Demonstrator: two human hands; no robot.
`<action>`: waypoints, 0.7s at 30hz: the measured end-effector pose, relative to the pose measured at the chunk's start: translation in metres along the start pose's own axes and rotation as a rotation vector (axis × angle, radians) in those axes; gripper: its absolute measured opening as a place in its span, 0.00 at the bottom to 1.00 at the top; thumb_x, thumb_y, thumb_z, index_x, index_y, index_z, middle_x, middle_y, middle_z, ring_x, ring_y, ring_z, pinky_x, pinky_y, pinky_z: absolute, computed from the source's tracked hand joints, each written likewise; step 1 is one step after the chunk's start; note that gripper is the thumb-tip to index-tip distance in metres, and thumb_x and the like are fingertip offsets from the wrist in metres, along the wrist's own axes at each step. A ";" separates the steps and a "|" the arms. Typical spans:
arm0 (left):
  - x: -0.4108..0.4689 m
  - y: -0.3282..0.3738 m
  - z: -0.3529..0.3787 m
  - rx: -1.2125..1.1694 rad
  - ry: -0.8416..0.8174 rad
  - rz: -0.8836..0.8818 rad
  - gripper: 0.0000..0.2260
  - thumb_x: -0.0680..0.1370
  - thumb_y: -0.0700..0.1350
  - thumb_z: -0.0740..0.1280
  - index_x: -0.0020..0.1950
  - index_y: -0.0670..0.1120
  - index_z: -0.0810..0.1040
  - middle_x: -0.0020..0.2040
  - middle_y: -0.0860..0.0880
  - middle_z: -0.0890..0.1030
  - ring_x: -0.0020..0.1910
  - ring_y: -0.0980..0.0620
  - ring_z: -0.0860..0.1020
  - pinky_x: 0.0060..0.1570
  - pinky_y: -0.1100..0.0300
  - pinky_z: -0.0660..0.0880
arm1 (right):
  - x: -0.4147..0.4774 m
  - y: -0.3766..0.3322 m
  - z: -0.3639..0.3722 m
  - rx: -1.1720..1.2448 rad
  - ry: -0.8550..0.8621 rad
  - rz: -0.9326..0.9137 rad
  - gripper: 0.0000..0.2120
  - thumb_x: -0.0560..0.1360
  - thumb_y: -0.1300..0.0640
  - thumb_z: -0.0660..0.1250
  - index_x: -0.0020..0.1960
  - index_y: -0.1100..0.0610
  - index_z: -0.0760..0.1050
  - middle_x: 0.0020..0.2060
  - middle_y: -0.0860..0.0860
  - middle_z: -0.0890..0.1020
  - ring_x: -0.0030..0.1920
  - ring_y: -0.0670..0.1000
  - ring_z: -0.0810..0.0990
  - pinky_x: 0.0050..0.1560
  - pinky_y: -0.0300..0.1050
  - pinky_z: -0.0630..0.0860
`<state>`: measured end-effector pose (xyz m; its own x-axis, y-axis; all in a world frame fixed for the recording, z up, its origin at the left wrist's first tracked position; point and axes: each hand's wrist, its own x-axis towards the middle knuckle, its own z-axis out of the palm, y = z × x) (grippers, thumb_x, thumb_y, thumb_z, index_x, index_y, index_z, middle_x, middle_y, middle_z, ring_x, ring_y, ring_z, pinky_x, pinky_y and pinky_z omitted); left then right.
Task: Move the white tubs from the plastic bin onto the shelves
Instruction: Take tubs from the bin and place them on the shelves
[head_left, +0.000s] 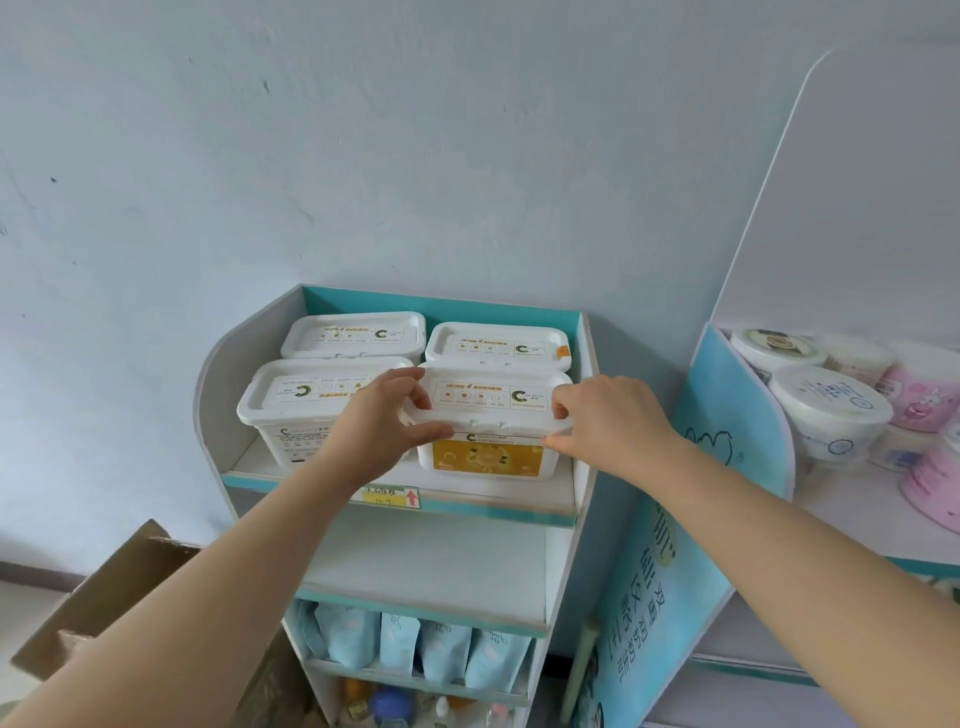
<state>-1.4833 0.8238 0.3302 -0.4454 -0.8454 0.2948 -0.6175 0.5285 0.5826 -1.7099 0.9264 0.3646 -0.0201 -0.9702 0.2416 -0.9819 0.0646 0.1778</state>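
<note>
The near-right white tub (488, 397) (long axis left-right) is gripped at its ends by curled fingers (560, 409) of the left hand (384, 423) and right hand (610, 421).

Four white tubs (488, 400) (291, 410) (353, 335) (498, 345), two hands (387, 421) (608, 421), one cardboard box (119, 587).

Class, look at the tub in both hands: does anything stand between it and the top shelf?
Nothing visible does. The held tub already sits on the top shelf, front right, gripped by the left hand and right hand.
</note>
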 end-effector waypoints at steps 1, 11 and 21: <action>-0.001 0.000 0.001 -0.003 0.006 -0.004 0.14 0.67 0.53 0.77 0.43 0.49 0.76 0.69 0.54 0.72 0.63 0.53 0.72 0.56 0.61 0.67 | -0.001 0.000 0.000 0.021 -0.003 0.007 0.17 0.73 0.39 0.64 0.53 0.50 0.75 0.40 0.45 0.75 0.37 0.46 0.73 0.29 0.35 0.62; -0.016 0.035 -0.002 0.110 0.103 0.042 0.20 0.73 0.59 0.70 0.60 0.50 0.78 0.63 0.54 0.77 0.59 0.50 0.74 0.57 0.53 0.72 | -0.030 0.009 -0.013 0.266 0.152 0.090 0.24 0.73 0.39 0.65 0.65 0.50 0.74 0.59 0.45 0.80 0.56 0.49 0.76 0.52 0.45 0.75; -0.079 0.138 0.065 0.183 0.151 0.326 0.13 0.76 0.51 0.68 0.57 0.46 0.80 0.55 0.49 0.81 0.53 0.46 0.79 0.55 0.53 0.72 | -0.149 0.073 -0.013 0.368 0.216 0.202 0.21 0.76 0.47 0.65 0.65 0.56 0.75 0.63 0.50 0.78 0.64 0.52 0.74 0.61 0.46 0.71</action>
<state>-1.5752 0.9689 0.3385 -0.5457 -0.6255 0.5577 -0.5704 0.7648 0.2996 -1.7758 1.0785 0.3537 -0.2167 -0.8732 0.4366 -0.9645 0.1222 -0.2343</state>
